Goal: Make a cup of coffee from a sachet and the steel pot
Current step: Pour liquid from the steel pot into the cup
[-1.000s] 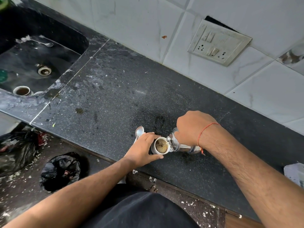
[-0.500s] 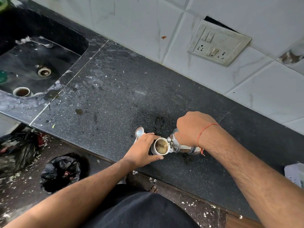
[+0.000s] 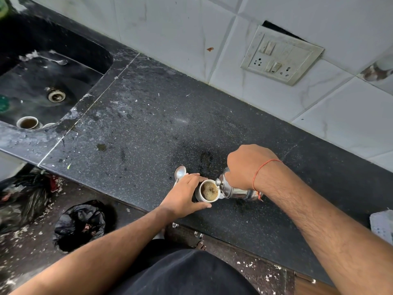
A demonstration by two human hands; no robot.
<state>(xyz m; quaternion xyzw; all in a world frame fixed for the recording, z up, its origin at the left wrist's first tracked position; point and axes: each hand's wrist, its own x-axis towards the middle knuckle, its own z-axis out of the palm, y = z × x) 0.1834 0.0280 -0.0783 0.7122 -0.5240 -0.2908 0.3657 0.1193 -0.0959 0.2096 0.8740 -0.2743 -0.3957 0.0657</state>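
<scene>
A small white cup stands near the front edge of the black counter, holding dark, frothy coffee. My left hand curls round the cup's left side, thumb in front and fingers behind. My right hand grips the steel pot, which is tipped to the left with its mouth over the cup's right rim. A steel spoon lies on the counter just left of the cup, its handle hidden under my left hand.
A dark sink at the far left holds another cup and a spoon. A switch plate is on the tiled wall. A black bin bag sits on the floor below. A pale object lies at the right edge.
The liquid in the cup has risen and turned darker and frothier while the pot stays tipped over it. Both hands have kept their places.
</scene>
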